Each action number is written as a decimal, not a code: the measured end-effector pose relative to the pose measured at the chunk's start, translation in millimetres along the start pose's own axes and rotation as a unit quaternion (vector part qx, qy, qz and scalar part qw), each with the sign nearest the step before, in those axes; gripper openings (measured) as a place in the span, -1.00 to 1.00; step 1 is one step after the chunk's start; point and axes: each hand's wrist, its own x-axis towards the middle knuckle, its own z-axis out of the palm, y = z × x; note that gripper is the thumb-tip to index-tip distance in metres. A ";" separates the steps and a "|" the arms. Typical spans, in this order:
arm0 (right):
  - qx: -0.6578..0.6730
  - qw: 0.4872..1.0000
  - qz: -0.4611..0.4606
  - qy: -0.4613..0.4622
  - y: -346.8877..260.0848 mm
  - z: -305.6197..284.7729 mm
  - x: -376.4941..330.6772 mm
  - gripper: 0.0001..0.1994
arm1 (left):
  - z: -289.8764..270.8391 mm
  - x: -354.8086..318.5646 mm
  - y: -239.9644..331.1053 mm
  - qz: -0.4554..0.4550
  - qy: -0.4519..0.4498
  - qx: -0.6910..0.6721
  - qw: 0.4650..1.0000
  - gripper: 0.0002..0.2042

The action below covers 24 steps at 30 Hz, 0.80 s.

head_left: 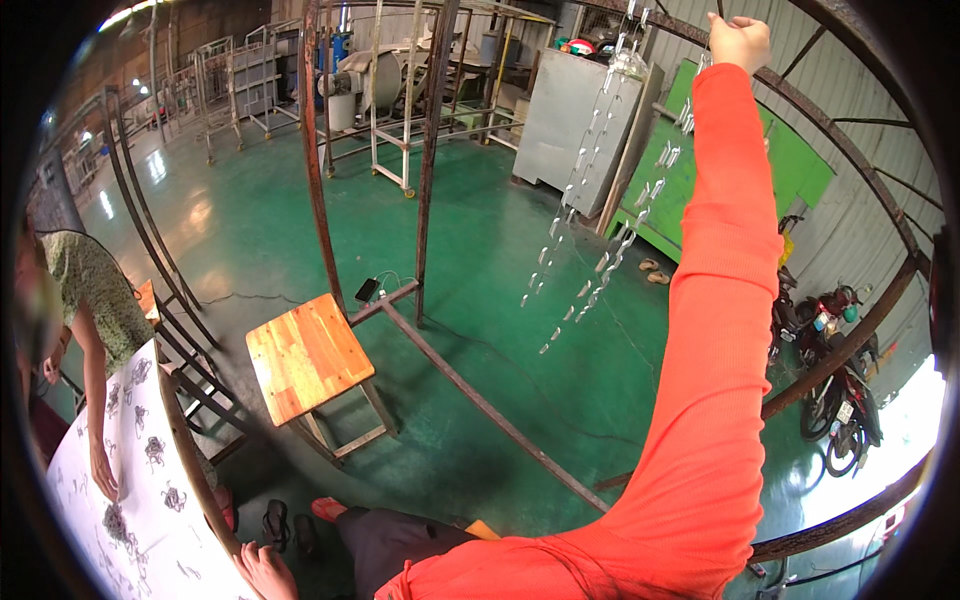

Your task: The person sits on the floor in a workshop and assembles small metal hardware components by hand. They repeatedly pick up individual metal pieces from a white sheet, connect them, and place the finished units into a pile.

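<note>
My right arm, in an orange-red sleeve, reaches up to a rusty metal frame bar (835,135). At its end my right hand (740,45) is closed at the bar; what its fingers pinch, if anything, is too small to make out. Strands of small shiny metal pieces (600,265) hang to the left of the arm, one of them (687,115) close beside the sleeve. Low on the left, my left hand (266,572) rests with fingers extended on the edge of a white-topped table (190,545). Small dark tangled clumps (116,520) lie on that table.
Across the table a co-worker's hand (103,472) touches the clumps. A wooden stool (308,358) stands ahead, near a phone (367,290) on the frame's lower bar. Beyond are a grey cabinet (570,120) and a green box (790,170). Motorbikes (845,400) stand at right.
</note>
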 end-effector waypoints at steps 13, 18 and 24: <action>0.141 0.983 0.109 -0.050 35.4 10.0 -6.7 -0.65 | -0.3 0.2 1.7 -0.006 -0.008 -0.004 1.000 -0.89; 0.035 0.993 0.092 -0.061 20.4 -6.0 -20.9 -0.65 | 5.7 -1.6 -4.4 0.000 0.000 -0.002 1.000 -0.88; -0.069 0.990 0.082 -0.089 21.4 -1.0 -24.9 -0.64 | 11.0 -1.8 -7.9 0.007 0.004 -0.013 1.000 -0.88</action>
